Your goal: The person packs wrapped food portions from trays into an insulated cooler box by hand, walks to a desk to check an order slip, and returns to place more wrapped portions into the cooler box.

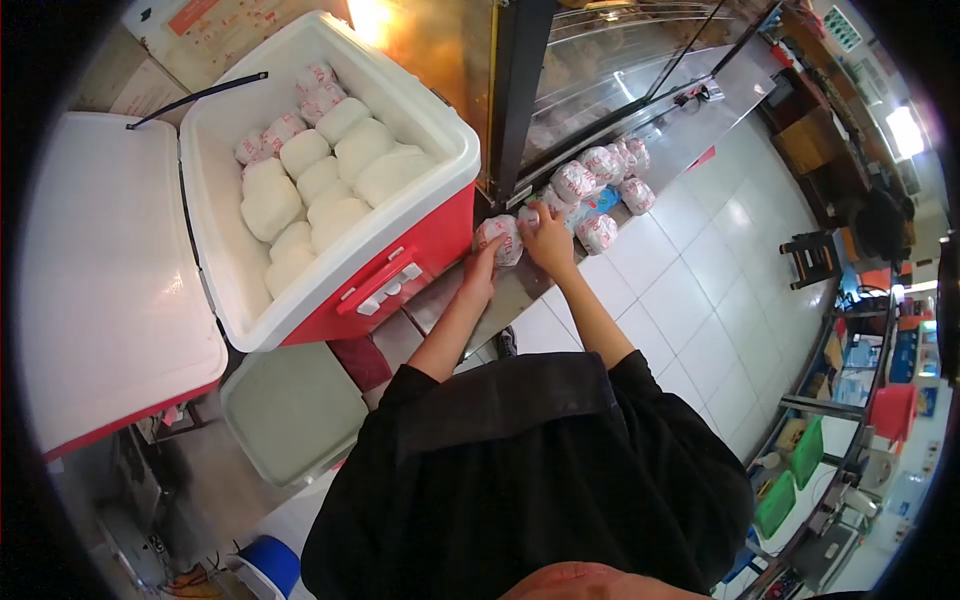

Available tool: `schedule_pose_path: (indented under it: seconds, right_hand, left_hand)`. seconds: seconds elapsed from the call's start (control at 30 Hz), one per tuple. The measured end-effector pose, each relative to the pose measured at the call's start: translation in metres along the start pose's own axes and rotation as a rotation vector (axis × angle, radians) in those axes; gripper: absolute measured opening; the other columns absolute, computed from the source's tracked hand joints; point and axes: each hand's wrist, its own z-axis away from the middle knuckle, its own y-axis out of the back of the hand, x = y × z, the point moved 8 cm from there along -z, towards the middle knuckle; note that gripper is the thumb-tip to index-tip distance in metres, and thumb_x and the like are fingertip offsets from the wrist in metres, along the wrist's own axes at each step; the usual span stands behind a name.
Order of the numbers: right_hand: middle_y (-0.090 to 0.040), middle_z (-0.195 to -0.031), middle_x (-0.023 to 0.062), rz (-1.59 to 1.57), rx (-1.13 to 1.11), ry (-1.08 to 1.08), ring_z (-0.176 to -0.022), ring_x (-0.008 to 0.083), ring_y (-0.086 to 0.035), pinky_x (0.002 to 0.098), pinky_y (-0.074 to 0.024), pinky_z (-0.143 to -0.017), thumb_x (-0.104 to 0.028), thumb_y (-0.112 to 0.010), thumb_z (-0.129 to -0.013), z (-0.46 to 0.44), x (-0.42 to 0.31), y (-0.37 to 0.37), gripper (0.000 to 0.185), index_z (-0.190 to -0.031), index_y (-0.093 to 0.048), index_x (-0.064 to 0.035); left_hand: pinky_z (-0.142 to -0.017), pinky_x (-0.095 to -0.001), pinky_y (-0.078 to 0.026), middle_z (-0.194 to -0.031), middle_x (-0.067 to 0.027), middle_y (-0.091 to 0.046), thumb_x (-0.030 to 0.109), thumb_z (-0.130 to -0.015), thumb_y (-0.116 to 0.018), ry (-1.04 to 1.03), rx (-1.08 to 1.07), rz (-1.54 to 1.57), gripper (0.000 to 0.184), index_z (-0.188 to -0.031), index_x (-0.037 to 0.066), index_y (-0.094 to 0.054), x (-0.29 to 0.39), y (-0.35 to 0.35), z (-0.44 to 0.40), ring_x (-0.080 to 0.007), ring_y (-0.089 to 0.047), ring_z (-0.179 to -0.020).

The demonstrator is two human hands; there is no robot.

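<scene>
My left hand [481, 268] is closed round the side of a round bundle in white and red printed wrap [500, 240], over the metal counter [520, 290]. Close to its right, my right hand [547, 242] has its fingers closed on another wrapped bundle [529, 217], partly hidden by them. Several more wrapped bundles [574, 182] lie just beyond, around a blue printed piece [600, 202]. To the left stands the open red and white cooler [455, 135], holding several plain white bundles [322, 183] and some red-printed ones [283, 132].
The cooler's lid [125, 270] hangs open at the left. A glass display case [620, 70] stands behind the counter. Below the cooler is a grey-green lid or tray [292, 415]; a blue bucket [272, 562] is at lower left. A stool [810, 260] stands far right.
</scene>
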Motion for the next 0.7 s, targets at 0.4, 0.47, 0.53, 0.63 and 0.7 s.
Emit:
schedule_pose_path:
  seconds: [0.4,0.47,0.53,0.63,0.7]
  right_hand:
    - [-0.049,-0.102,0.0211,-0.248,-0.031,0.119,-0.073,0.035,-0.059,0.0431,-0.0474,-0.068,-0.025,-0.06,-0.083,0.001,0.019,0.003,0.032,-0.112,-0.049,-0.0136]
    - [-0.047,-0.104,0.0214,-0.292,-0.144,0.095,-0.083,0.0376,-0.058,0.0446,-0.0464,-0.072,-0.023,-0.061,-0.081,0.0,0.011,0.004,0.031,-0.11,-0.051,-0.0136]
    - [-0.047,-0.103,0.0206,-0.031,0.083,0.406,-0.098,0.0362,-0.051,0.043,-0.043,-0.079,-0.02,-0.062,-0.08,0.005,-0.017,0.025,0.028,-0.105,-0.055,-0.0105]
    - [-0.047,-0.106,0.0182,-0.24,-0.17,0.525,-0.106,0.0359,-0.044,0.0424,-0.0371,-0.089,-0.023,-0.066,-0.076,0.009,-0.045,0.029,0.039,-0.11,-0.056,-0.0089]
    - [-0.047,-0.108,0.0166,-0.401,-0.354,0.635,-0.104,0.0355,-0.047,0.0424,-0.0363,-0.091,-0.025,-0.068,-0.074,0.023,-0.07,0.029,0.047,-0.117,-0.054,-0.0095]
  left_hand:
    - [-0.081,-0.0314,-0.046,-0.103,-0.0111,-0.056,0.015,-0.055,-0.084,-0.596,0.142,-0.297,0.067,-0.108,0.001,-0.046,0.025,-0.009,0.033,-0.0204,-0.056,-0.093]
    - [-0.081,-0.0311,-0.045,-0.103,-0.0122,-0.054,0.015,-0.052,-0.085,-0.683,0.137,-0.291,0.072,-0.106,0.002,-0.04,0.021,-0.001,0.051,-0.0198,-0.055,-0.092]
    - [-0.081,-0.0308,-0.045,-0.104,-0.0134,-0.051,0.015,-0.049,-0.086,-0.763,0.128,-0.287,0.077,-0.104,0.003,-0.035,0.016,0.011,0.069,-0.0192,-0.053,-0.091]
    - [-0.089,-0.0346,-0.042,-0.106,-0.0132,-0.05,0.013,-0.051,-0.086,-0.857,-0.116,-0.247,0.077,-0.105,0.006,-0.032,0.033,0.014,0.114,-0.0187,-0.051,-0.103]
    - [-0.093,-0.0352,-0.041,-0.109,-0.0137,-0.049,0.012,-0.052,-0.086,-0.869,-0.093,-0.343,0.077,-0.105,0.008,-0.031,0.039,0.027,0.131,-0.0212,-0.05,-0.107]
